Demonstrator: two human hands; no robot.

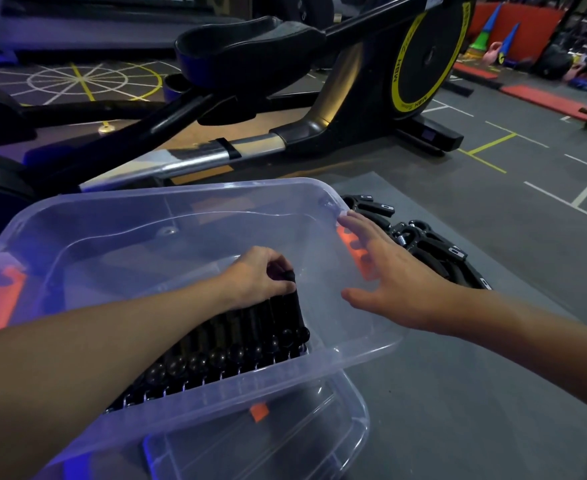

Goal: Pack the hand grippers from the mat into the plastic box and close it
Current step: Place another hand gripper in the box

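A clear plastic box (167, 206) with orange latches stands on a grey mat (458, 375). Inside it, along the near wall, lies a row of several black hand grippers (236, 351). My left hand (257, 275) is inside the box, its fingers curled round the top of the rightmost gripper in the row. My right hand (389, 271) hovers with spread fingers over the box's right rim and holds nothing. Just beyond that rim, a pile of black hand grippers (434, 244) lies on the mat. The clear lid (285, 441) lies partly under the near side of the box.
A black exercise machine (319, 109) with a yellow-ringed flywheel stands right behind the box. Grey gym floor with white and yellow lines stretches to the right. Red mats, cones and kettlebells sit far back right.
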